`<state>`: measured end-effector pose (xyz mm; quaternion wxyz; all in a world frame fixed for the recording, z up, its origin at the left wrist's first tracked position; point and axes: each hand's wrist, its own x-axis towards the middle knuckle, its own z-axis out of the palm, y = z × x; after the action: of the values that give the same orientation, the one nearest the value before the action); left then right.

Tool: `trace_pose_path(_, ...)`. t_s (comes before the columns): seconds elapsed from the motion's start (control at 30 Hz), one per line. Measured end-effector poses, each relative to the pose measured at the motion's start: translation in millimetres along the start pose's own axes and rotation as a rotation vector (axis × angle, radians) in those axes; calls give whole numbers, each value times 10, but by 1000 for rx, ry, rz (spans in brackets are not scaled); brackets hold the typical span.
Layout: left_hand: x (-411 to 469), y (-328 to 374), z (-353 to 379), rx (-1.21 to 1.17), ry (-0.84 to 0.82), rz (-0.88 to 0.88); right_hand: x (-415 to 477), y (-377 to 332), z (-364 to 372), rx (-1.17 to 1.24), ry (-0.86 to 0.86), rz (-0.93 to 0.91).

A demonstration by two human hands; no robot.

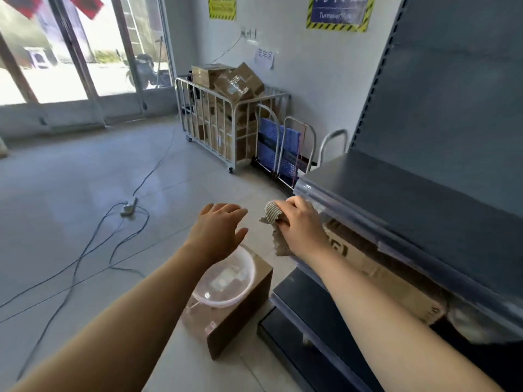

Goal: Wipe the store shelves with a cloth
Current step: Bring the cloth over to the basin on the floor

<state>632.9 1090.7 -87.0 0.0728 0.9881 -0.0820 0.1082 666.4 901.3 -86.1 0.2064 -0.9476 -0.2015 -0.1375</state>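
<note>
right hand (pixel 301 227) clenched on crumpled beige cloth (pixel 274 219) at dark grey metal shelf (pixel 410 199) front edge | left hand (pixel 219 230) spread, empty

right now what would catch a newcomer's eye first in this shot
The two bare arms reaching forward: the right hand grips a beige cloth against the front edge of the dark grey shelf, while the left hand hovers open. Below it, a clear plastic basin sits on a cardboard box on the floor. Farther back, a white cage trolley holds boxes.
</note>
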Motion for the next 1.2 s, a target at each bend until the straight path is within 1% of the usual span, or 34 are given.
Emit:
trace_pose_path(0.2, 152, -1212, 243, 10, -92, -73, 644, -502, 953, -11, -122, -15)
trace_pose_path(0.4, 321, -2020, 891, -40, -200, -133, 1045, -496, 1993, 40, -264, 36)
trace_pose_path(0.53, 474, -2317, 1510, -122, -260, -179, 1173, -280, 2709, 127, -353, 107)
trace_pose_path(0.67, 612, -2624, 2319, -105, -328, -197, 1251, 72, 3498, 180, -399, 224)
trace_pose_path(0.77, 659, -2804, 2973, -110, -371, -225, 1257, 355, 4170, 171, -467, 258)
trace_pose_path(0.9, 672, -2940, 3838, -119, -403, -237, 1192, 676, 5020, 102, -516, 205)
trace_pose_path(1.03, 661, -3021, 4513, -120, -419, -241, 1092, 941, 5738, 34, -550, 118)
trace_pose_path(1.13, 635, -3078, 4859, -137, -420, -241, 1000, 1088, 6084, -21, -591, 86)
trace_pose_path(1.2, 635, -3115, 4972, -145, -421, -253, 967, 1128, 6144, -9, -594, 95)
